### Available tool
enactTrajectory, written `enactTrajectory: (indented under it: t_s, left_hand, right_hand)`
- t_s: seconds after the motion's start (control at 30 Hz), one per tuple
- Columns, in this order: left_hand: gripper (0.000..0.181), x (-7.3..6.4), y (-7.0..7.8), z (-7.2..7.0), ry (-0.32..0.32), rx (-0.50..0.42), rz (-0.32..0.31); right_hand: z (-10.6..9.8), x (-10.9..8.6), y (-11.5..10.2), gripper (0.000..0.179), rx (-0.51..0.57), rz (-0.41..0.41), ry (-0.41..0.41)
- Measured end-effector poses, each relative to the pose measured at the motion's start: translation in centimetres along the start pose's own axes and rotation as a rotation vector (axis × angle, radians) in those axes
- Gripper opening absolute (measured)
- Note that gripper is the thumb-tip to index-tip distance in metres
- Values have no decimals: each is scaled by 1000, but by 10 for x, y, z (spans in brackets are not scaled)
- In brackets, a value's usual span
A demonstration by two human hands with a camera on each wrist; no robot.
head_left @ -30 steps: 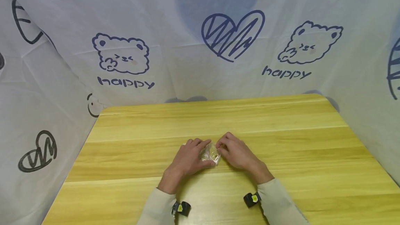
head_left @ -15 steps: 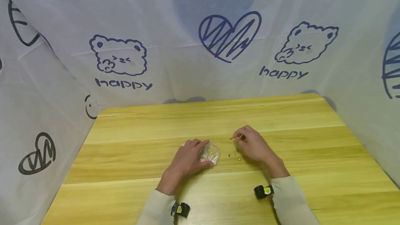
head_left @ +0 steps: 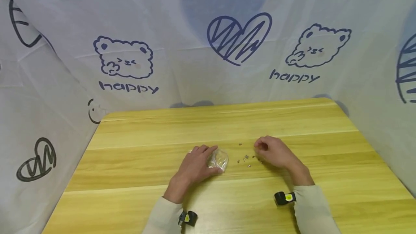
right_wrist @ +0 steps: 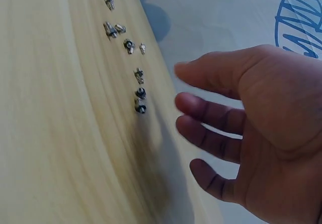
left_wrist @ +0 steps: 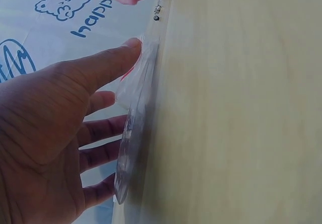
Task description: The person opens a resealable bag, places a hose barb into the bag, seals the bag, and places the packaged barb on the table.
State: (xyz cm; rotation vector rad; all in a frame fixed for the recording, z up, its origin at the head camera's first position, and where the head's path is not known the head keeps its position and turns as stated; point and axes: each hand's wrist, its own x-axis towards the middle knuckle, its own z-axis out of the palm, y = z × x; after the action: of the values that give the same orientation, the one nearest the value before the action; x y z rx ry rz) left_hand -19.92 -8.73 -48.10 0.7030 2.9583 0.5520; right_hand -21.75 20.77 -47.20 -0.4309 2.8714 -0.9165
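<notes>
My left hand [head_left: 194, 164] rests on a clear plastic bag [head_left: 221, 160] lying on the table, left of the middle. In the left wrist view the thumb lies at one end of the bag [left_wrist: 132, 138], and the extended fingertips touch along its side. My right hand [head_left: 276, 151] hovers just right of a loose scatter of small metal pieces [head_left: 246, 157]. Seen from the right wrist, these pieces [right_wrist: 129, 46] look like tiny screws or fittings, some with dark rings. The right hand's fingers [right_wrist: 216, 116] are loosely bent and apart, with nothing between them and the thumb.
The light wooden table [head_left: 146, 129] ends in front of a white cloth [head_left: 182, 68] printed with bears and hearts, which also hangs at both sides. A black camera [head_left: 191, 219] sits at the left wrist, and a second black camera [head_left: 281, 198] at the right.
My right hand has moved away from the bag to the right, and several small metal pieces now lie scattered between them. My left hand stays on the bag.
</notes>
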Motion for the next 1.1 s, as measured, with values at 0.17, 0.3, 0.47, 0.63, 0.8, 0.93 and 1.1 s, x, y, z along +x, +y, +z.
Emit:
enactTrajectory:
  t_s: [0.17,0.3,0.47,0.63,0.8,0.93,1.1]
  left_hand:
    - [80,0,0,2,-4,5,0]
    - [79,-1,0,2,-2,6,-1]
    - [79,-1,0,2,-6,1,-2]
    - [79,-1,-1,1,-6,4,-5]
    - [79,-1,0,1,1,5,-6]
    - [78,0,0,1,2,4,-5]
    - [79,0,-1,2,5,1,-8]
  right_hand:
    - [-3,-6,3,12,-34,35,-66]
    - [-5,-10,3,17,-72,68,-100]
    - [-5,-14,6,14,-97,69,-111]
    - [-4,-17,9,8,-71,76,-84]
    - [-3,-19,10,6,-58,48,-54]
    - [-3,-19,12,5,-62,41,-48]
    - [-2,-19,17,2,-78,-23,-59]
